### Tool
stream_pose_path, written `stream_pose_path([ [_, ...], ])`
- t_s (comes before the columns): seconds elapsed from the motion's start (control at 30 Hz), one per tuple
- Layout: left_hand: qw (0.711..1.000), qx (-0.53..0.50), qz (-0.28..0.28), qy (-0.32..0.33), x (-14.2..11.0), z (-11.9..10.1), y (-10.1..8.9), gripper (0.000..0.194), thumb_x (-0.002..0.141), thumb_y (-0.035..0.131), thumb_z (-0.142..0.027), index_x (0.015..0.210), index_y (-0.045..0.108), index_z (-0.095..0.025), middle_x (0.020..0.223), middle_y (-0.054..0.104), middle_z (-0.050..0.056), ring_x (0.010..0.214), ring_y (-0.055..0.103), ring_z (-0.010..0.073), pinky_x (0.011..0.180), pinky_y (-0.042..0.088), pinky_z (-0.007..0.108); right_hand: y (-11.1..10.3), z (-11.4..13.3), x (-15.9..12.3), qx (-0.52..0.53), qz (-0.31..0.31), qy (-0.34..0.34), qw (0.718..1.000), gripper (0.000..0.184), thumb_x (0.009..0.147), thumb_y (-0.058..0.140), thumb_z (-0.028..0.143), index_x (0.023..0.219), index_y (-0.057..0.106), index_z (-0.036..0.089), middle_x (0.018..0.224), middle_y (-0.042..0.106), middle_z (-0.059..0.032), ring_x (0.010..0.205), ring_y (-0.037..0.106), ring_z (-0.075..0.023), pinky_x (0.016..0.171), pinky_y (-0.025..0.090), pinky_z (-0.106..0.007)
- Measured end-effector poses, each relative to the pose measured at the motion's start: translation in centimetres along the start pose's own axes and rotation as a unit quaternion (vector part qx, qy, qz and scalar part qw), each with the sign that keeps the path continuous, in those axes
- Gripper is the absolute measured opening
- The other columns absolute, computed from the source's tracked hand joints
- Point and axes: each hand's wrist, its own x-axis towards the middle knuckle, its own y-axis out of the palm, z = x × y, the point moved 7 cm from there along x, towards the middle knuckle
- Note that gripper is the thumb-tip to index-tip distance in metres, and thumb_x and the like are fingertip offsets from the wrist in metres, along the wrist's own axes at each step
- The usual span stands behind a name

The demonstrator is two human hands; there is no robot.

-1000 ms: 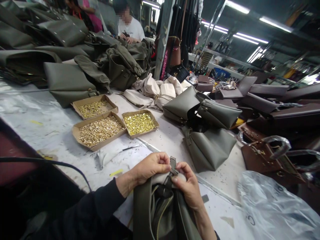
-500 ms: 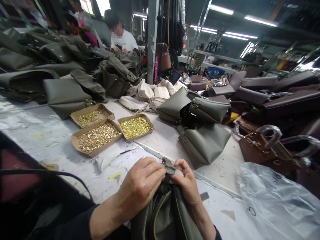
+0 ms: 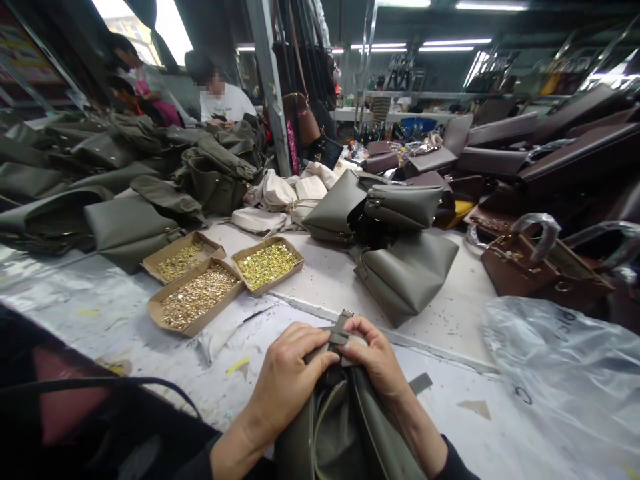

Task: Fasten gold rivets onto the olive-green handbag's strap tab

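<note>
A dark olive handbag [image 3: 345, 427] with a curved zip stands against the table's near edge, its top between my hands. My left hand [image 3: 295, 373] pinches the bag's upper edge with thumb and fingers. Across from it, my right hand [image 3: 373, 350] is closed on the same edge beside a short strap [image 3: 339, 327]. That strap sticks up between the fingertips, with a small metal piece at its end. The fingers partly hide where strap and bag meet.
Cardboard trays of small gold metal fittings [image 3: 200, 297] and brighter yellow ones [image 3: 267, 263] lie ahead left. Olive bags [image 3: 407, 273] stand ahead; brown bags [image 3: 540, 263] and clear plastic [image 3: 565, 380] are to the right. Another person [image 3: 223, 100] sits across the room.
The strap now points upward, its metal end above my fingers. My left fingers have drawn back slightly and the thumb shows. The camera view has shifted and levelled.
</note>
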Motion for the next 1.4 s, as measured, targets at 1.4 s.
stream_pose_path([
  [1.4, 0.974, -0.026, 0.1, -0.2, 1.6, 3.5, 1.2, 0.019, 0.077, 0.06, -0.017, 0.081, 0.079, -0.02, 0.075, 0.077, 0.0, 0.071, 0.07, 0.0184, 0.067, 0.049, 0.027, 0.8, 0.9, 0.1, -0.115, -0.011, -0.003, 0.993, 0.029, 0.073, 0.08, 0.03, 0.094, 0.063, 0.02, 0.078, 0.06, 0.0025, 0.068, 0.048, -0.0127, 0.062, 0.038, -0.024],
])
